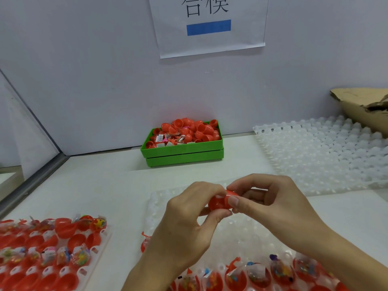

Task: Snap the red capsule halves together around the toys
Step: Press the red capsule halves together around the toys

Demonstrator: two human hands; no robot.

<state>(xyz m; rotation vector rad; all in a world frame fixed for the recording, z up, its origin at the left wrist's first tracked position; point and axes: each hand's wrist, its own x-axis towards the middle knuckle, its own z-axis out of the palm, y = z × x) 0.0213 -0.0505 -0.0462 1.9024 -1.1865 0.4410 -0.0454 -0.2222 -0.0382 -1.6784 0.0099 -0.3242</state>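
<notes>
While both hands meet above the clear tray [247,234] near the surface's front edge, the red capsule [220,201] sits between them: left hand [184,225] pinches one end, right hand [275,202] grips the other. Toy-filled capsule halves [237,276] line the tray's front row. Green bin [184,153] stands against the wall at the back edge.

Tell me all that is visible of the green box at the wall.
The green box looks like plastic, rectangular, with a groove along its front as if two trays were stacked. It stands on the white table against the wall, heaped with red capsule halves and small wrapped toys. No hand touches it.
</notes>
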